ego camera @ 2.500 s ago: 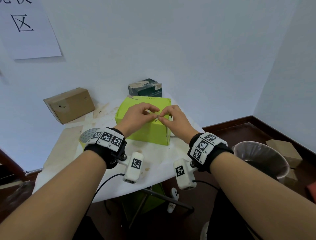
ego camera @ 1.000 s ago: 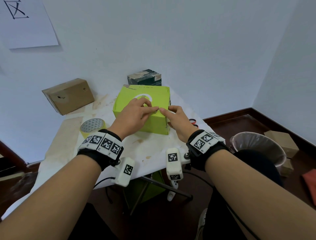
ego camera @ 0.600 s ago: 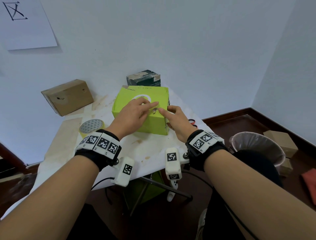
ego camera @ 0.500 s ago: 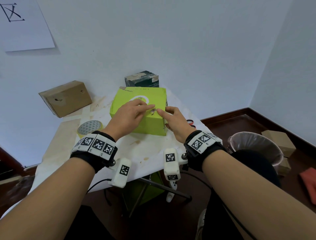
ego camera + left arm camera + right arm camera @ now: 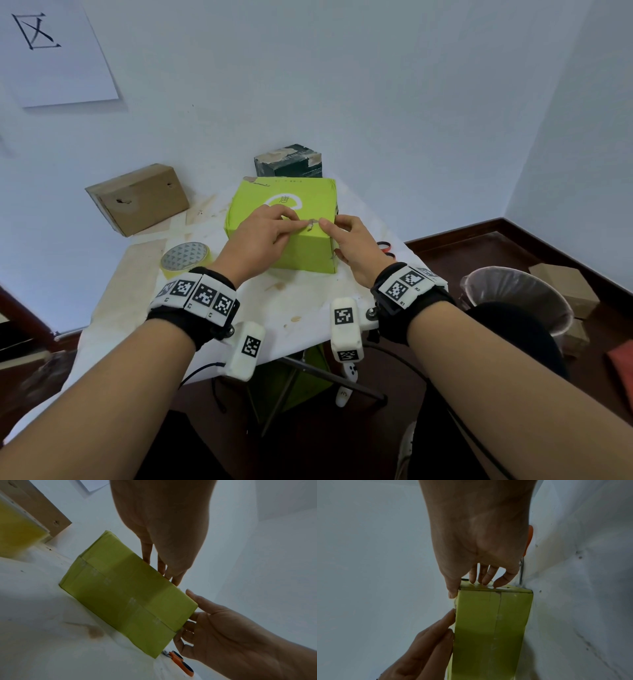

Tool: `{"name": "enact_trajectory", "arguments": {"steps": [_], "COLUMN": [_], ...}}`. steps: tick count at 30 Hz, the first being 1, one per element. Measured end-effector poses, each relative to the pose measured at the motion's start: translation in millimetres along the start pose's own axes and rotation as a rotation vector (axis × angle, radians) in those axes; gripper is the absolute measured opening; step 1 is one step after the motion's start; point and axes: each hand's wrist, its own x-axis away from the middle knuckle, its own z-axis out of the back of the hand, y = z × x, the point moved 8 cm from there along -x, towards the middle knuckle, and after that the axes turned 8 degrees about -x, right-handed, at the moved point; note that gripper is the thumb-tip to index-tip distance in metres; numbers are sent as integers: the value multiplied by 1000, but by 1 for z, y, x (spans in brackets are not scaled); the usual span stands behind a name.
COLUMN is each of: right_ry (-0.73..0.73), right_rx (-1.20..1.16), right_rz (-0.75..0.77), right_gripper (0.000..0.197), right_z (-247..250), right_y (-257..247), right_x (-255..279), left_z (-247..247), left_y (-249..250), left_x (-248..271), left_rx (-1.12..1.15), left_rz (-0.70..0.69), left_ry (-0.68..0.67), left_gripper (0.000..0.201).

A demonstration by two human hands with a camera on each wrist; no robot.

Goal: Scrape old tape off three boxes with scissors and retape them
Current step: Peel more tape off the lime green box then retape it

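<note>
Both hands slid slightly along green box (image 5: 301, 205), mid-frame on stained white table (image 5: 137, 301), corner walls behind; left hand (image 5: 255, 241) flat-fingered, right hand (image 5: 356, 246) fingers straight, gripping nothing.

Bare forearms, no sleeves. Black strap around each wrist, topped by a curved row of white blocks printed with black-and-white square codes: left band (image 5: 193, 297), right band (image 5: 408, 286). Small lettering beside the right band's codes, too fine to read. White boxy camera pod hung under each wrist on a metal bolt, each pod carrying its own square codes: left pod (image 5: 247, 349), right pod (image 5: 345, 329). Thin black cable (image 5: 200, 371) trailing from the left pod; another running back from the right pod along the forearm. Left hand (image 5: 255, 241) and right hand (image 5: 356, 245) ungloved, no rings or watch visible.
</note>
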Motion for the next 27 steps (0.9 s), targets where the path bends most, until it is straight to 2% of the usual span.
{"name": "enact_trajectory", "arguments": {"steps": [9, 15, 18, 20, 22, 25, 26, 27], "right_ry": [5, 30, 35, 81, 180, 288, 303, 313], "right_rx": [0, 57, 88, 115, 170, 188, 191, 194], "right_rz": [-1, -26, -31, -3, 79, 202, 225, 242], "right_gripper": [57, 51, 45, 49, 45, 24, 23, 23], "right_z": [-1, 1, 4, 8, 15, 18, 16, 14], "right_y": [-1, -14, -25, -33, -43, -63, -69, -74], "right_x": [0, -6, -12, -16, -19, -22, -22, -23], "left_z": [2, 21, 33, 39, 35, 6, -1, -5], "left_y": [0, -23, -58, -82, -104, -139, -143, -143], "left_x": [-2, 0, 11, 23, 36, 68, 78, 84], "left_rx": [22, 128, 95, 14, -120, -308, -341, -350], "left_rz": [38, 203, 370, 473, 584, 782, 793, 770], "left_ry": [16, 128, 182, 174, 30, -442, -572, -657], "left_gripper": [36, 38, 38, 39, 41, 66, 73, 71]}}
